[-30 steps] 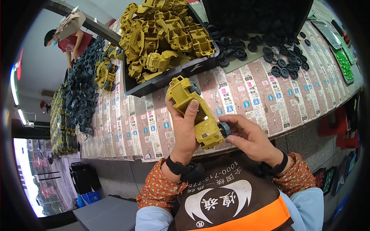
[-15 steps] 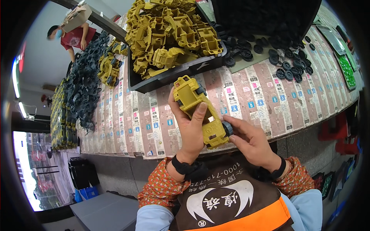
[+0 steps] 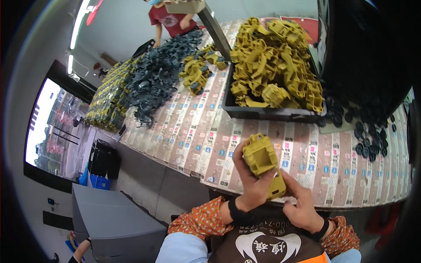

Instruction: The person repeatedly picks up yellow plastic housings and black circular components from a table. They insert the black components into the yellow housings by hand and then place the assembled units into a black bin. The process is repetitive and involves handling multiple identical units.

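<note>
A yellow plastic toy truck body (image 3: 261, 154) is held up over the table's front edge, its box-like open end tilted toward me. My left hand (image 3: 253, 186) is closed around it, with the thumb across its middle. My right hand (image 3: 303, 209) has its bent fingers against the near right side of the truck body. The right thumb sits lower, apart from the index finger. Any wheel on that side is hidden behind the fingers.
Beyond my hands stands a black crate (image 3: 272, 115) heaped with yellow truck bodies (image 3: 280, 61). Black wheels (image 3: 370, 142) lie loose at the right. Dark plastic parts (image 3: 160, 65) and rows of yellow-and-dark pieces (image 3: 107, 107) fill the left. A person (image 3: 173, 22) stands behind the table.
The view has swung left, so the crate and wheels appear farther right. The truck body has been tilted; the dark wheel formerly between my right fingers is out of sight.
</note>
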`<state>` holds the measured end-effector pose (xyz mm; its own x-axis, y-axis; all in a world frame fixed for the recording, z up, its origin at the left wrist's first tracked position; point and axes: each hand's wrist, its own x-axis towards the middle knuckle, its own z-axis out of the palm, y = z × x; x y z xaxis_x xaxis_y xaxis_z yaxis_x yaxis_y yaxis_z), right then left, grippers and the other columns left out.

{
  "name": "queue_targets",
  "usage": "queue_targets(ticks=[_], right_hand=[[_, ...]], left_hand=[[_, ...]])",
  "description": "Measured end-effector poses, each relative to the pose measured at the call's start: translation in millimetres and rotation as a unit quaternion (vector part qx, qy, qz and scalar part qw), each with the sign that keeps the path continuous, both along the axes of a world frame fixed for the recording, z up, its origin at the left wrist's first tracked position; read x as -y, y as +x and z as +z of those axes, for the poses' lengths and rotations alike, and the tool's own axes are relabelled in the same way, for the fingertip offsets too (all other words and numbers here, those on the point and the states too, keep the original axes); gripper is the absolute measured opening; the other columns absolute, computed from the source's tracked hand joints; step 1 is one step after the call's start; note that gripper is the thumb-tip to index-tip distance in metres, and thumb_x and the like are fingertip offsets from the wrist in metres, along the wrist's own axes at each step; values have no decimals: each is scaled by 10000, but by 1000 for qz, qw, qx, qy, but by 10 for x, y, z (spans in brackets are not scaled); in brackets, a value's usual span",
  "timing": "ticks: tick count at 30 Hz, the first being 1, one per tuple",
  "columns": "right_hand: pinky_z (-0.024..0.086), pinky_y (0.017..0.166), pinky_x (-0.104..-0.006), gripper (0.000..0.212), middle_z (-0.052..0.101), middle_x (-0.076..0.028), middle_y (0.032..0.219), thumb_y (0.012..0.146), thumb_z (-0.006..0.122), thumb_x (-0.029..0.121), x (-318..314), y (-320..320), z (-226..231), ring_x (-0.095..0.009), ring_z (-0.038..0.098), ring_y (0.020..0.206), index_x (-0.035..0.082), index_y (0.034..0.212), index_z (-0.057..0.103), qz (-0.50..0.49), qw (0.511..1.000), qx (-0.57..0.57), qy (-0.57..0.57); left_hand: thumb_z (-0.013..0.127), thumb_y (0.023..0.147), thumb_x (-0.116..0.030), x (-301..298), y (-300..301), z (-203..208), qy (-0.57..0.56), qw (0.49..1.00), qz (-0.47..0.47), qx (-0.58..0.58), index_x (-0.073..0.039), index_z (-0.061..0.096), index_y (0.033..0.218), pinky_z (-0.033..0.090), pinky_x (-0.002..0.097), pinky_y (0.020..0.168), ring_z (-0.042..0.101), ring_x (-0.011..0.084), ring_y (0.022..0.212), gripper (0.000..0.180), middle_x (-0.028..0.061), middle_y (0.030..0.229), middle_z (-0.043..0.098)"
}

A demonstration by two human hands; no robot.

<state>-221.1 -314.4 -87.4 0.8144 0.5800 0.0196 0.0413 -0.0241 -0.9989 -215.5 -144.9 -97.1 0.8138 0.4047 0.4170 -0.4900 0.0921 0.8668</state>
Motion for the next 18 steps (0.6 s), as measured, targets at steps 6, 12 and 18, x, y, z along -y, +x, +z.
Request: queue_targets(ticks=[6,12,18], right_hand=[[579,888,-309,551,721,-213,1219,904,618,58,-24,254,81,-251,724,1101,-25,1442,535,43,992,16,-116],[573,959,-348,344,724,-181,1174,977,521,-20,379,262,48,-238,708,1132,-87,1302,616,-52,992,-112,-39],[566,889,-306,334,735,-170,1155,991,520,-1,817,72,62,-199,717,1051,-84,1300,615,-156,969,-183,-64]], left_hand=[[704,992,-276,-1107,204,286,-152,943,-23,-295,-140,424,1457,580,380,920,643,200,1082,560,79,1256,595],[672,1006,-355,-3362,1555,70,-324,916,-52,-229,-40,577,1262,607,499,907,673,349,1067,417,170,1203,642],[662,1017,-302,-3256,2468,763,-226,954,151,-129,-130,208,1601,575,520,949,586,418,1201,760,258,1578,283]])
